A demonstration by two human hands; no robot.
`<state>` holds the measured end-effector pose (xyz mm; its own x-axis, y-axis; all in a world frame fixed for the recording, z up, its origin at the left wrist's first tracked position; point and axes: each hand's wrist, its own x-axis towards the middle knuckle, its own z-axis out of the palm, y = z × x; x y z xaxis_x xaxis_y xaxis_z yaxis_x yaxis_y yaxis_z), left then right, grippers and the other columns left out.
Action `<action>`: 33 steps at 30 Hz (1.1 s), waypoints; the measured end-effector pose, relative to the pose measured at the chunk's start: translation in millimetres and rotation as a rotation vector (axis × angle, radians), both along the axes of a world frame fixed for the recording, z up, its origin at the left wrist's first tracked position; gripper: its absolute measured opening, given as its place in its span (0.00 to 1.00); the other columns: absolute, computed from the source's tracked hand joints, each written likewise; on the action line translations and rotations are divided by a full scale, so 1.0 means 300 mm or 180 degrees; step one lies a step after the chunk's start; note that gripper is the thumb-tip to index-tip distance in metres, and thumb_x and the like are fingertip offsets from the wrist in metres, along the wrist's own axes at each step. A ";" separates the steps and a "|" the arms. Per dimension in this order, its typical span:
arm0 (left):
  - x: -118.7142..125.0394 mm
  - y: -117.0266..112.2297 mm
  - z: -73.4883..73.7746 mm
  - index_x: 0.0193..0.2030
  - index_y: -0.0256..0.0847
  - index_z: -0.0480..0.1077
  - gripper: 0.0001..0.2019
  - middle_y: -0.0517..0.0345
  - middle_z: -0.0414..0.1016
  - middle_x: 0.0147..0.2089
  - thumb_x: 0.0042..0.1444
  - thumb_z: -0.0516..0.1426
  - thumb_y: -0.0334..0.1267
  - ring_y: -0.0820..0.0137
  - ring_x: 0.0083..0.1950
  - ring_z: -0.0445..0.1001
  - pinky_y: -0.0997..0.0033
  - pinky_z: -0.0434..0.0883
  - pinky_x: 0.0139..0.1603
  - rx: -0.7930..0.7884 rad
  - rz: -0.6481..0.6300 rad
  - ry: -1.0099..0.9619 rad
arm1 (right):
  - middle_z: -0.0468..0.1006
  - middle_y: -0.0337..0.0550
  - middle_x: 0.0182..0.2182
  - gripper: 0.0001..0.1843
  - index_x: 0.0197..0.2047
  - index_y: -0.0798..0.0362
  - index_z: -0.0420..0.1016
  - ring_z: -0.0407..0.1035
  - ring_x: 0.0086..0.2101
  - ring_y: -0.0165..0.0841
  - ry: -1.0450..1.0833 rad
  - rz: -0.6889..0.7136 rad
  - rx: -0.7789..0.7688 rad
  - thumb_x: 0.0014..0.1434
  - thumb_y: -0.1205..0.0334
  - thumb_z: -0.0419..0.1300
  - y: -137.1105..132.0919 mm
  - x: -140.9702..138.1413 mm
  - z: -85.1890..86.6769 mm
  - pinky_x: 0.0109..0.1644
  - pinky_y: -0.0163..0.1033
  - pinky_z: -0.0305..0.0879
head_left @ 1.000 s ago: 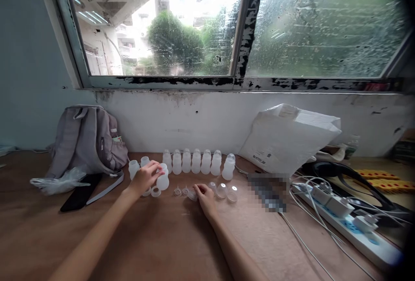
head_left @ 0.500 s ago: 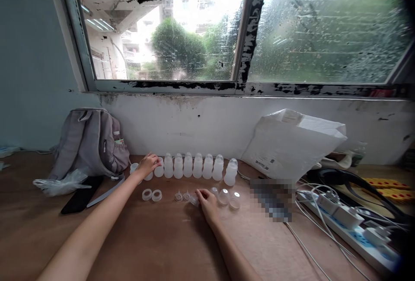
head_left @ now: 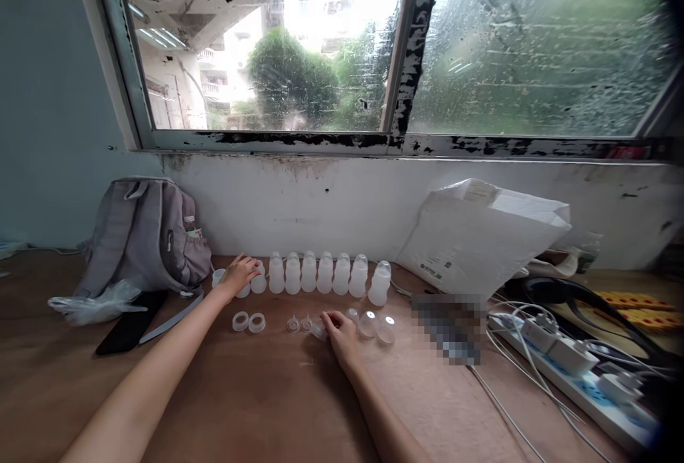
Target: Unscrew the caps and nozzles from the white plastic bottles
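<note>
- Your left hand [head_left: 239, 276] touched a bottle [head_left: 258, 281], upright, left of the bottle row [head_left: 308, 276]; finger grip could not be told.
- Your right hand [head_left: 340, 338] pinched a cap [head_left: 317, 331] beside two teats [head_left: 306, 324].

1. White bag [head_left: 481, 235]: line of dark print [head_left: 432, 270] and small block-like marks [head_left: 447, 264], low on front; too small to read.
2. Red label [head_left: 626, 153], window frame [head_left: 481, 144], right end: pale marks, illegible.

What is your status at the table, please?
Left grip at uncapped bottle, bottle upright. Right grip at clear piece. Seven capped bottles standing. View of neighbouring bottle partly blocked by left arm.
</note>
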<state>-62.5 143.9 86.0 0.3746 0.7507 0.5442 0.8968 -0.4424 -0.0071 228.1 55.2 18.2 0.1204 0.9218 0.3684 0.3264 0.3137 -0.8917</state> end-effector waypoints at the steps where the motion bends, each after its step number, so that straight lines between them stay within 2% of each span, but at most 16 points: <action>1: 0.000 -0.004 0.003 0.36 0.42 0.66 0.09 0.57 0.72 0.37 0.54 0.49 0.42 0.67 0.39 0.69 0.62 0.55 0.54 0.0019 -0.0016 -0.0033 | 0.75 0.45 0.22 0.19 0.24 0.56 0.74 0.66 0.24 0.34 0.0006 0.0002 0.0011 0.49 0.49 0.52 0.001 0.000 -0.001 0.25 0.35 0.59; 6: 0.012 -0.043 0.043 0.37 0.42 0.66 0.08 0.57 0.72 0.38 0.52 0.51 0.41 0.67 0.41 0.69 0.60 0.54 0.55 0.0221 0.0014 -0.0372 | 0.74 0.44 0.20 0.20 0.23 0.56 0.73 0.66 0.23 0.34 -0.0022 -0.0012 0.0054 0.49 0.49 0.51 0.002 -0.001 -0.004 0.25 0.34 0.59; 8: 0.040 -0.085 0.054 0.37 0.41 0.66 0.08 0.55 0.72 0.38 0.54 0.49 0.40 0.65 0.42 0.68 0.58 0.55 0.54 0.0384 0.0153 -0.0620 | 0.74 0.44 0.20 0.20 0.23 0.56 0.73 0.66 0.24 0.34 -0.0034 -0.0037 0.0051 0.49 0.49 0.52 0.002 -0.003 -0.002 0.26 0.34 0.59; 10: 0.097 -0.151 0.040 0.39 0.39 0.65 0.10 0.51 0.71 0.38 0.56 0.45 0.38 0.64 0.42 0.68 0.58 0.59 0.49 0.0550 0.0320 -0.0898 | 0.74 0.45 0.21 0.19 0.23 0.56 0.73 0.66 0.24 0.34 0.0004 -0.0048 0.0028 0.48 0.48 0.52 0.001 -0.004 0.002 0.25 0.34 0.59; 13: 0.231 -0.282 -0.038 0.39 0.39 0.63 0.09 0.52 0.70 0.38 0.56 0.45 0.37 0.66 0.41 0.68 0.65 0.64 0.44 0.0579 0.0307 -0.1173 | 0.74 0.44 0.20 0.20 0.23 0.56 0.73 0.65 0.21 0.33 0.0133 -0.0007 -0.0051 0.47 0.46 0.53 -0.005 -0.006 0.011 0.23 0.34 0.58; 15: 0.329 -0.363 -0.111 0.41 0.41 0.63 0.08 0.53 0.69 0.40 0.54 0.48 0.38 0.67 0.44 0.67 0.65 0.64 0.45 0.0159 -0.0158 -0.1483 | 0.71 0.42 0.17 0.21 0.23 0.56 0.72 0.64 0.19 0.32 0.0234 0.0067 -0.0067 0.48 0.45 0.53 -0.013 -0.007 0.020 0.22 0.34 0.58; 17: 0.406 -0.421 -0.174 0.46 0.43 0.61 0.14 0.53 0.67 0.45 0.51 0.52 0.39 0.64 0.48 0.65 0.62 0.63 0.48 -0.0200 -0.0484 -0.1508 | 0.69 0.39 0.14 0.21 0.22 0.55 0.70 0.63 0.17 0.31 0.0339 0.0195 -0.0064 0.48 0.45 0.52 -0.023 -0.010 0.029 0.21 0.34 0.58; 18: 0.432 -0.438 -0.196 0.50 0.44 0.58 0.20 0.52 0.65 0.49 0.49 0.54 0.40 0.63 0.51 0.63 0.60 0.61 0.50 -0.0369 -0.0549 -0.1480 | 0.68 0.38 0.14 0.21 0.22 0.55 0.70 0.62 0.17 0.30 0.0394 0.0271 -0.0084 0.49 0.45 0.52 -0.028 -0.013 0.032 0.21 0.34 0.58; 21: 0.460 -0.454 -0.228 0.56 0.45 0.52 0.30 0.50 0.59 0.54 0.45 0.57 0.42 0.60 0.55 0.59 0.56 0.59 0.53 -0.0604 -0.0511 -0.1538 | 0.67 0.37 0.13 0.20 0.22 0.55 0.69 0.62 0.15 0.29 0.0528 0.0518 -0.0251 0.48 0.44 0.53 -0.043 -0.030 0.034 0.19 0.33 0.59; 23: 0.451 -0.449 -0.231 0.54 0.44 0.54 0.27 0.51 0.61 0.52 0.46 0.56 0.41 0.61 0.53 0.60 0.56 0.60 0.52 -0.0660 -0.0479 -0.1639 | 0.67 0.37 0.13 0.20 0.22 0.55 0.68 0.62 0.15 0.28 0.0571 0.0656 -0.0338 0.48 0.45 0.54 -0.052 -0.050 0.028 0.18 0.32 0.59; 25: 0.437 -0.439 -0.235 0.49 0.43 0.58 0.20 0.52 0.64 0.46 0.47 0.55 0.38 0.62 0.49 0.63 0.58 0.62 0.50 -0.0719 -0.0488 -0.1735 | 0.67 0.36 0.15 0.18 0.23 0.55 0.67 0.61 0.15 0.27 0.0606 0.0855 -0.0396 0.48 0.47 0.55 -0.060 -0.075 0.017 0.17 0.31 0.58; 28: 0.420 -0.422 -0.251 0.42 0.42 0.63 0.13 0.53 0.65 0.41 0.48 0.52 0.33 0.64 0.44 0.66 0.61 0.64 0.46 -0.0808 -0.0430 -0.1918 | 0.68 0.34 0.17 0.15 0.29 0.55 0.67 0.60 0.15 0.25 0.0610 0.1268 -0.0530 0.47 0.51 0.56 -0.068 -0.108 0.001 0.15 0.29 0.57; 30: 0.415 -0.411 -0.264 0.41 0.41 0.64 0.12 0.53 0.63 0.40 0.47 0.51 0.31 0.64 0.44 0.66 0.61 0.65 0.46 -0.0870 -0.0343 -0.2035 | 0.67 0.33 0.17 0.14 0.32 0.55 0.67 0.60 0.15 0.24 0.0574 0.1455 -0.0621 0.46 0.53 0.58 -0.071 -0.120 -0.007 0.15 0.28 0.56; 33: 0.409 -0.402 -0.272 0.41 0.41 0.63 0.13 0.53 0.62 0.40 0.47 0.51 0.31 0.64 0.44 0.66 0.60 0.65 0.46 -0.0941 -0.0321 -0.2190 | 0.67 0.33 0.17 0.13 0.30 0.56 0.66 0.60 0.15 0.24 0.0545 0.1508 -0.0683 0.46 0.55 0.58 -0.066 -0.123 -0.018 0.15 0.28 0.56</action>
